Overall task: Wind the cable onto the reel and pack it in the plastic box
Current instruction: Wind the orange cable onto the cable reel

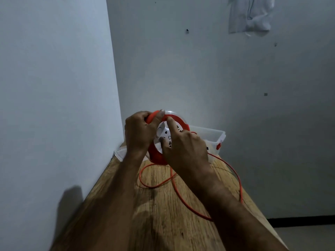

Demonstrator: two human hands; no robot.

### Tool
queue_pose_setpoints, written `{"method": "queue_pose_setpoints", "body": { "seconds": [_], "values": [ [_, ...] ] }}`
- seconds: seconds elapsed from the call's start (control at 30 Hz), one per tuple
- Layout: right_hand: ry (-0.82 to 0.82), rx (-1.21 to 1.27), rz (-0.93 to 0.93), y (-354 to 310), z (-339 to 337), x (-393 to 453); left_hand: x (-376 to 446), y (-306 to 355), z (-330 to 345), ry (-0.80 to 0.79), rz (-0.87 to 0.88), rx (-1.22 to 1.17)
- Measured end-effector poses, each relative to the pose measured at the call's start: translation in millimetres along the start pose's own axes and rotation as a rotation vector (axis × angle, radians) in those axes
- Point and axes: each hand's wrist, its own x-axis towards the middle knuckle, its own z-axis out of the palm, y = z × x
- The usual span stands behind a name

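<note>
Wooden planks make up the table [159, 211] that we work over, set in a corner of pale walls. At its far end, just behind the reel we hold, sits the clear plastic box [213, 137] with an orange latch [218, 146] on its right end; we cannot tell what is inside, since our hands and the reel hide most of it. A clear flat piece [120, 153], perhaps its lid, lies to the left of our grip.

We hold the orange cable reel [164, 136] raised and on edge above the table, its white socket face turned toward us. Our left hand [138, 134] wraps tightly around the orange handle at the reel's upper left, fingers curled over and thumb across the top. Our right hand [184, 147] rests on the socket face, forefinger reaching to the upper rim and thumb bent against the white hub, the other fingers curled behind; how firmly it grips we cannot tell.

Below and to the right of the grip, the orange cable [183, 198] trails loose across the wood in a loop and a long curve, still unwound.
</note>
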Motion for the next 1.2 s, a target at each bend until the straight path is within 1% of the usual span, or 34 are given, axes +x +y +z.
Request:
{"method": "queue_pose_setpoints", "body": {
  "seconds": [0.1,0.2,0.23,0.37,0.53,0.6,0.67,0.73,0.8,0.9,1.0,1.03,1.07,1.13,1.2],
  "values": [
    [-0.029,0.110,0.020,-4.3,0.0,-0.5,1.8,-1.1,-1.6,0.006,-0.013,-0.028],
    [-0.045,0.115,0.015,-3.0,3.6,-1.4,4.3,-1.2,-2.0,0.002,0.011,-0.029],
    [-0.023,0.127,0.021,-1.1,5.4,-2.4,4.4,-1.8,-1.2,-0.004,0.024,-0.027],
    [0.152,0.173,0.057,11.0,18.5,-6.1,1.1,-1.5,6.1,-0.031,0.051,-0.027],
    [0.233,0.321,0.226,14.8,29.3,-10.2,-1.9,1.5,9.7,-0.032,0.093,0.016],
    [0.269,0.420,0.305,11.9,32.3,-11.9,-2.0,1.8,8.9,-0.034,0.105,0.019],
    [0.310,0.546,0.394,8.4,34.6,-13.5,-3.1,4.4,8.9,-0.027,0.102,0.016],
    [0.346,0.691,0.548,3.1,34.2,-14.1,-4.4,8.4,10.3,-0.019,0.118,0.030],
    [0.334,0.880,0.767,-2.9,36.0,-14.3,-6.8,12.2,12.5,-0.025,0.160,0.073],
    [0.273,1.202,1.136,-10.8,35.5,-11.2,-11.7,15.1,16.4,-0.061,0.204,0.126],
    [0.250,1.441,1.405,-11.2,28.0,-7.7,-16.0,13.8,20.6,-0.102,0.232,0.149],
    [0.232,1.511,1.451,-11.4,24.3,-6.5,-16.6,13.3,21.5,-0.108,0.240,0.148],
    [0.181,1.576,1.474,-11.4,21.5,-5.8,-16.7,12.9,22.0,-0.111,0.246,0.142],
    [0.053,1.729,1.471,-11.5,14.5,-5.1,-16.1,13.4,21.5,-0.101,0.251,0.125],
    [0.008,1.826,1.467,-10.8,6.5,-2.9,-13.9,13.4,19.6,-0.084,0.248,0.112]
  ]
}}
